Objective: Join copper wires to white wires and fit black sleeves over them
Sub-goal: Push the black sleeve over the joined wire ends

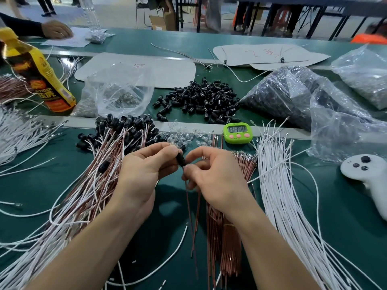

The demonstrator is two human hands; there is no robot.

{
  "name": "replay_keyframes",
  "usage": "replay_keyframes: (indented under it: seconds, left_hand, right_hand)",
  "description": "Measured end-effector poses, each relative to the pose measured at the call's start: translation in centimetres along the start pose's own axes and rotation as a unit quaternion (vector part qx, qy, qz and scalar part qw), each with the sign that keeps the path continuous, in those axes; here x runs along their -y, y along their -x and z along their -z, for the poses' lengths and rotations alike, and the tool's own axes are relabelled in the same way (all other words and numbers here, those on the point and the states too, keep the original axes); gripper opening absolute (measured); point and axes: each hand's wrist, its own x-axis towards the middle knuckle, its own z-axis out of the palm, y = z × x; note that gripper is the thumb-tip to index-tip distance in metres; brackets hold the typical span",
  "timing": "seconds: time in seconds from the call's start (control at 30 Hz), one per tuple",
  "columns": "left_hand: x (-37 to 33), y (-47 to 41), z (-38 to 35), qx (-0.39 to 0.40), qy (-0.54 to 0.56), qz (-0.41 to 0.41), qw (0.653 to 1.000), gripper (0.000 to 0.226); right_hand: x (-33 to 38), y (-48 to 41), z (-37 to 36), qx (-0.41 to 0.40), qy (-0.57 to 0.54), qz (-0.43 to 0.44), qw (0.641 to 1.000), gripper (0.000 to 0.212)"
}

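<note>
- Finished pile [94,181], left of my hands: copper and white wires capped in black, fanned over the worktop [345,227].
- Left hand [142,170]: fingers curled, pinching the black sleeve [181,159] and holding it tilted above the worktop.
- Right hand [211,174]: fingertips pinching the copper wire [189,206] just under the sleeve, with the rest hanging down to the worktop.
- Step, as I judge it: seating the wire in the sleeve. I should hold the sleeve steady, grip close to its mouth so the thin wire cannot buckle, and feed it straight along the bore. I cannot tell whether a white wire is already inside.
- Copper stock [226,237]: lying under my right wrist.
- White wires [282,195]: bundled well to the right.
</note>
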Motion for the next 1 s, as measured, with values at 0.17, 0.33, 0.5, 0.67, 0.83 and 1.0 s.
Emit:
replay_keyframes:
  seconds: [0.17,0.33,0.5,0.67,0.83,1.0]
  left_hand:
    - [-0.14,0.21,-0.07,0.022,0.007,-0.007,1.000,0.023]
    - [0.03,0.12,0.06,0.016,-0.023,0.005,1.000,0.011]
    - [0.06,-0.02,0.13,0.032,-0.027,0.017,0.999,0.013]
    - [-0.10,-0.19,0.54,0.068,-0.008,0.019,0.997,0.029]
    - [-0.03,-0.32,0.62,0.061,-0.022,-0.017,0.998,0.039]
    - [0.02,-0.16,0.36,0.050,-0.056,-0.064,0.995,0.033]
  right_hand:
    - [0.22,0.25,-0.26,-0.008,-0.003,0.032,0.999,0.017]
    - [0.22,0.12,-0.36,-0.054,-0.026,0.040,0.997,0.020]
    - [0.54,0.17,-0.33,-0.055,-0.073,0.048,0.995,0.025]
    - [0.91,0.20,-0.18,-0.044,-0.124,0.043,0.990,0.029]
    - [0.89,0.22,-0.22,-0.047,-0.148,0.035,0.987,0.018]
    - [0.96,0.15,0.01,-0.045,-0.128,0.031,0.990,0.004]
